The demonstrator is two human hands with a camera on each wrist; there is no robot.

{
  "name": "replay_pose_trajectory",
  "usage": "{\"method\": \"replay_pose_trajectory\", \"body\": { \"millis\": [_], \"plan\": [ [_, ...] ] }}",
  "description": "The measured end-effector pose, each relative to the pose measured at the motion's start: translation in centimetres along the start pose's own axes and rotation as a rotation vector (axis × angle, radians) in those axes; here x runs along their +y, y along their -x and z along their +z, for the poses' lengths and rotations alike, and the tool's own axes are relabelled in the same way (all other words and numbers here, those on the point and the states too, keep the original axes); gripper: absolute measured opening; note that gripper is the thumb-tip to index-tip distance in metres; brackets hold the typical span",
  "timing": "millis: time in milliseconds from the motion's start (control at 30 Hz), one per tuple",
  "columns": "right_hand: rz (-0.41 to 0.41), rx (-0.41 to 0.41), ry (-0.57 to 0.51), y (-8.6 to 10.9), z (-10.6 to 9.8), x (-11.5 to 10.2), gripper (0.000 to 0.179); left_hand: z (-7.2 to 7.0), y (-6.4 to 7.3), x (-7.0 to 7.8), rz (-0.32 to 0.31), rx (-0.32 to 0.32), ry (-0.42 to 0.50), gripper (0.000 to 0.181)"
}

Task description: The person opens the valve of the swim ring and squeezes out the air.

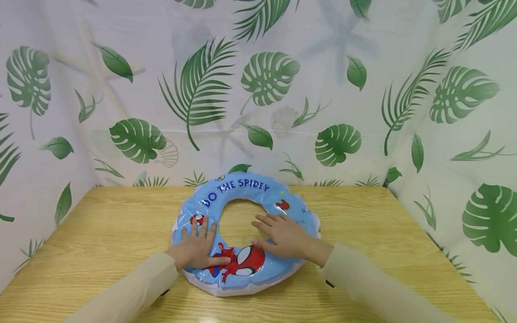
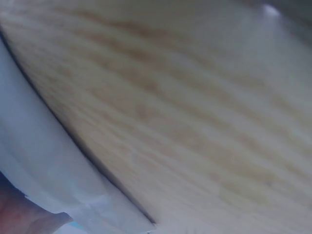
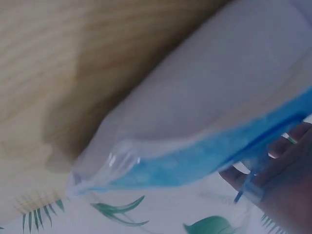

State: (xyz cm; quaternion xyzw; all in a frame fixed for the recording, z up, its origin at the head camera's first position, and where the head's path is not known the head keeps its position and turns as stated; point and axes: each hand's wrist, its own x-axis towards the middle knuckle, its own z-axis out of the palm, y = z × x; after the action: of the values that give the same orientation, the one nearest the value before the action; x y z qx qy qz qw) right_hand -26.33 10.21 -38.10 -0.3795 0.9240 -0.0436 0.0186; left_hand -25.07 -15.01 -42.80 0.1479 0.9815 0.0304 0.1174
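An inflated blue swim ring (image 1: 242,188) lies on the wooden table, printed with "DO THE SPIDEY" and a red masked cartoon figure. My left hand (image 1: 198,249) rests flat on its left side, fingers spread and thumb over the figure. On the right side lies my right hand (image 1: 284,235), its extended fingers reaching over the central hole. Close up in the right wrist view are the ring's white underside and blue top, with a small clear-blue tab (image 3: 252,190) beside the fingers. Only the ring's pale edge (image 2: 58,161) and a bit of hand show in the left wrist view.
The wooden table (image 1: 121,215) extends on both sides of the ring. A white cloth (image 1: 299,148) with green leaf prints hangs behind the table and along its left and right sides.
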Motion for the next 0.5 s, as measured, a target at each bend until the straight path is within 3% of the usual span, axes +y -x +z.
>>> {"method": "replay_pose_trajectory", "body": {
  "millis": [233,500],
  "plan": [
    [-0.071,0.022,0.083,1.3,1.7,-0.9,0.064,0.2,-0.1,0.0,-0.003,0.008,0.003,0.110],
    [-0.164,0.007,-0.017,2.3,3.3,-1.2,0.064,-0.2,0.1,-0.1,0.002,-0.004,0.050,0.110]
  ]
}}
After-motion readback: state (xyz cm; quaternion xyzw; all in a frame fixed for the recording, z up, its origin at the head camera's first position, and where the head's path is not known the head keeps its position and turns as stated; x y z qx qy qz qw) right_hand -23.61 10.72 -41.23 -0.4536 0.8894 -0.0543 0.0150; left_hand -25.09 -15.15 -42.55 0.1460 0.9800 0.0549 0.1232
